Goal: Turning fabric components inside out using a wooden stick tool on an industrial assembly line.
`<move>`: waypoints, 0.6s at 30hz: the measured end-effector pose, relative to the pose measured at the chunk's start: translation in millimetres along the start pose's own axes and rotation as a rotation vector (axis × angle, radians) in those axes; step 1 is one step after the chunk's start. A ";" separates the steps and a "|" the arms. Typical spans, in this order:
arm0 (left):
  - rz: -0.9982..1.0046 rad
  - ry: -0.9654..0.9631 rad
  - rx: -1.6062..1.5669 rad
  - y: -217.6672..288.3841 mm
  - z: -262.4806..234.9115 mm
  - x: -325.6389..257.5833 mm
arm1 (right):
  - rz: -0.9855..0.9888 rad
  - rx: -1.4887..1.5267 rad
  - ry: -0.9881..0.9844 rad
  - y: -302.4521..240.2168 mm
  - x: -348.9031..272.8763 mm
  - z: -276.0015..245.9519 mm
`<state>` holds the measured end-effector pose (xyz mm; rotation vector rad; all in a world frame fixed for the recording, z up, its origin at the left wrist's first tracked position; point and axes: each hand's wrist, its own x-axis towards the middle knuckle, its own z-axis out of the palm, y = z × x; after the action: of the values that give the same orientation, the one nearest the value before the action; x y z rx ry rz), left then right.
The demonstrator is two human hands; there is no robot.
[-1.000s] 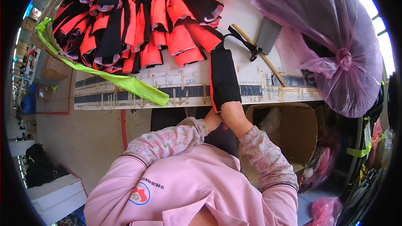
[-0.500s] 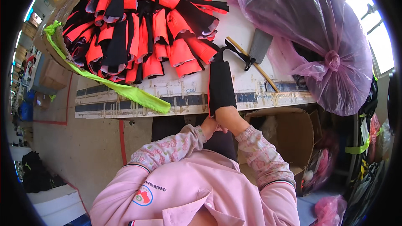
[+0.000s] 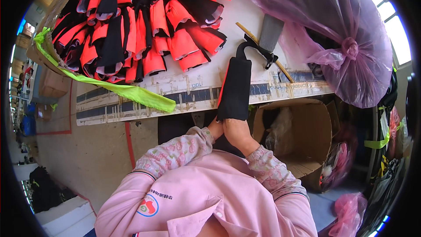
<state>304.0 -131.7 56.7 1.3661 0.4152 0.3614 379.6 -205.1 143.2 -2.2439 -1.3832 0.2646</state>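
Observation:
A black padded fabric sleeve [image 3: 234, 88] with an orange edge hangs over the table's front edge. A black strap with a plastic buckle [image 3: 268, 58] runs from its far end and lies on the table. My right hand [image 3: 236, 132] is closed on the sleeve's near end, its fingers hidden by the fabric. Beside and partly behind it, my left hand [image 3: 215, 128] grips the same end at the left edge, most of its fingers out of sight. A large heap of orange and black sleeves [image 3: 144, 30] covers the table's left part.
A wooden stick [image 3: 284, 71] and a grey block [image 3: 270, 33] lie right of the strap. Farther right sits a knotted pink plastic bag [image 3: 349, 48]. A bright green fabric strip [image 3: 127, 93] trails along the heap's front. Below the table stands an open cardboard box [image 3: 302, 136].
The view has shifted a little. The sleeve now tilts slightly to the right, and the right hand has turned and straightened at its near end. Both hands stay together there.

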 end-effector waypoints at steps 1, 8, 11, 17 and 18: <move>-0.046 -0.033 0.005 -1.8 -1.9 1.9 | -0.031 0.002 0.021 1.7 1.1 -0.6; 0.012 -0.055 -0.151 -25.0 -11.5 8.4 | -0.156 0.073 0.189 11.4 23.8 2.2; -0.131 -0.095 0.210 -16.7 -20.4 11.1 | 0.343 0.173 -0.665 -8.1 52.2 -38.8; -0.031 0.008 -0.345 -59.5 -15.2 14.4 | -0.021 0.148 -0.237 1.9 25.8 -11.1; 0.085 -0.034 -0.566 -61.8 -13.2 15.1 | -0.093 0.082 -0.121 1.0 20.9 -8.2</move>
<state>311.3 -123.6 -7.3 0.8367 0.2022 0.4820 393.5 -189.5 151.6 -2.1211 -1.5064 0.4227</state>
